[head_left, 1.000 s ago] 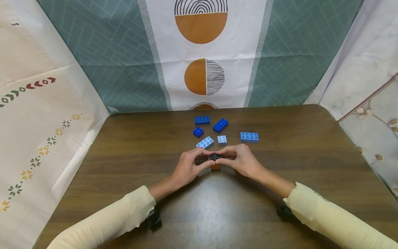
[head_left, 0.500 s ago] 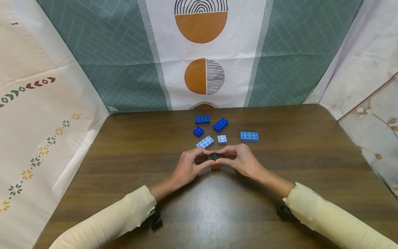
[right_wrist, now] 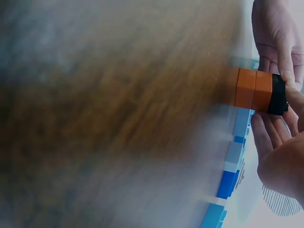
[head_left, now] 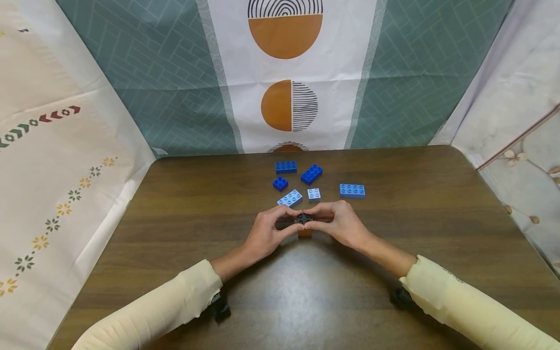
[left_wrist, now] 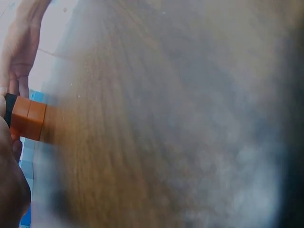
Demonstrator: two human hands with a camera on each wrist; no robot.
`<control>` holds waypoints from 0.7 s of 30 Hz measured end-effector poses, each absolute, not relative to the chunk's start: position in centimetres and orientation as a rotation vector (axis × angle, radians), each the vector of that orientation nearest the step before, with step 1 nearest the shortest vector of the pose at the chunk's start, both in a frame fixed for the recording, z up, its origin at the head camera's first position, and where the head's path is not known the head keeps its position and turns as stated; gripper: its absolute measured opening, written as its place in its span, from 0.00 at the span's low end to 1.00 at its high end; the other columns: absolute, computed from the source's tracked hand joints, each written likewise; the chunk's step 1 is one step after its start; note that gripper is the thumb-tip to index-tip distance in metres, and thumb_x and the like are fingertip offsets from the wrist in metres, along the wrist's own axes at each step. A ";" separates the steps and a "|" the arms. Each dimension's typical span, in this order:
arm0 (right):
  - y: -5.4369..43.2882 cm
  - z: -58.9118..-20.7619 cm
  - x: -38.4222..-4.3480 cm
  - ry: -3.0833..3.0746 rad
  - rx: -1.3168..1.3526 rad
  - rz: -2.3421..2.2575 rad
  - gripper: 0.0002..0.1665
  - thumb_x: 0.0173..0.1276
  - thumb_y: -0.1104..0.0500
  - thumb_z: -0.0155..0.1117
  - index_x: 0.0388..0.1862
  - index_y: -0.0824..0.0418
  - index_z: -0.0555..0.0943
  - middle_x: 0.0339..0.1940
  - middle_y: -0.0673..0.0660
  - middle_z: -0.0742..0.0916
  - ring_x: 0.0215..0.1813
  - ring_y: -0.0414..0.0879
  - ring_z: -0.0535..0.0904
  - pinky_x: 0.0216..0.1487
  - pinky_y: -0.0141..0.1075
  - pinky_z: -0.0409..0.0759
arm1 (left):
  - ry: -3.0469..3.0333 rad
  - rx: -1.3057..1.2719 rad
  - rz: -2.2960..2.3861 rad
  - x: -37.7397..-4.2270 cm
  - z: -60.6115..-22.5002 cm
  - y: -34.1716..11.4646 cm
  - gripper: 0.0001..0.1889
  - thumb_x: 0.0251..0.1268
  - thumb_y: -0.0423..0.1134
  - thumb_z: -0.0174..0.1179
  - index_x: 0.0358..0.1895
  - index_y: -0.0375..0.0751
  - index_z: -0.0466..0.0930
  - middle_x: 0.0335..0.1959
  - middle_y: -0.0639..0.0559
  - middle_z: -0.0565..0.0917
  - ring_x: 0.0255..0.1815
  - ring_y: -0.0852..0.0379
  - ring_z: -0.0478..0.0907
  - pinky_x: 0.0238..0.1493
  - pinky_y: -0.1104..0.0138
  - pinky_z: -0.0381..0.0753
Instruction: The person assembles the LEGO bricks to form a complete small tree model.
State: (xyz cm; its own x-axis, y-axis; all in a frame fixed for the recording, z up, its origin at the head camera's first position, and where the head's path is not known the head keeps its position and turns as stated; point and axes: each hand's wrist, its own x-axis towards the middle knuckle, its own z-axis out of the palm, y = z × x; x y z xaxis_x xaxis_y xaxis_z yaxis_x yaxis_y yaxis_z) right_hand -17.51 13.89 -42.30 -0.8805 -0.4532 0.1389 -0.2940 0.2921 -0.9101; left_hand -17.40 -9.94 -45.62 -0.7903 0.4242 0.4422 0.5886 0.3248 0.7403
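Note:
Mid-table in the head view, my left hand [head_left: 263, 234] and right hand [head_left: 343, 225] meet at a black toy brick [head_left: 304, 218]. Thumb and fingers of each hand pinch it from opposite sides. Beneath it are two stacked orange bricks, the lower orange brick [right_wrist: 246, 89] standing on the table and the upper orange brick [right_wrist: 263, 92] directly under the black one. Both wrist views show this short tower sideways. My fingers cover part of the black brick.
Just beyond my hands lie two pale blue bricks, one long [head_left: 290, 198] and one square [head_left: 313, 195]. A mid-blue brick [head_left: 352, 190] lies to the right. Farther back are dark blue bricks: a square one [head_left: 280, 183] and two long ones [head_left: 286, 167] [head_left: 311, 174]. Cloth [head_left: 175, 87] hangs behind the table.
The head view has shifted very slightly. Both hands keep the same pinch on the black brick, and the blue bricks stay where they were.

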 end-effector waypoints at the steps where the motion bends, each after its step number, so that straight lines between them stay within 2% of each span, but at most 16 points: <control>1: 13.9 -42.2 -17.5 2.402 -0.696 -1.641 0.16 0.69 0.63 0.78 0.54 0.64 0.90 0.50 0.59 0.92 0.52 0.52 0.91 0.52 0.38 0.88 | -2.413 -0.934 -1.457 -17.4 -45.6 -9.9 0.12 0.67 0.39 0.75 0.50 0.42 0.87 0.50 0.51 0.89 0.51 0.57 0.89 0.51 0.62 0.89; 13: 14.9 -41.5 -18.3 2.360 -0.666 -1.513 0.21 0.74 0.55 0.75 0.63 0.60 0.88 0.56 0.55 0.91 0.56 0.49 0.89 0.57 0.43 0.87 | -2.476 -0.930 -1.400 -17.3 -45.2 -10.1 0.13 0.69 0.39 0.74 0.53 0.41 0.86 0.50 0.51 0.88 0.50 0.57 0.89 0.51 0.65 0.88; 21: 17.2 -41.5 -20.1 2.401 -0.607 -1.674 0.28 0.73 0.57 0.76 0.69 0.62 0.83 0.66 0.59 0.87 0.67 0.60 0.83 0.60 0.38 0.84 | -2.529 -0.923 -1.385 -17.4 -44.8 -10.1 0.14 0.69 0.40 0.74 0.54 0.42 0.86 0.55 0.53 0.89 0.52 0.60 0.88 0.54 0.67 0.87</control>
State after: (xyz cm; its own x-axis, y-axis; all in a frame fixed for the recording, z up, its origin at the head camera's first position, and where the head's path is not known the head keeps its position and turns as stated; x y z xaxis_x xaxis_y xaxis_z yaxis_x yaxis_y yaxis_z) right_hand -20.11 17.23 -41.53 -0.9063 -0.4095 0.1041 -0.2392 0.2942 -0.9253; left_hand -17.41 -10.05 -44.76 -0.8083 0.4558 0.3726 0.5594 0.3975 0.7273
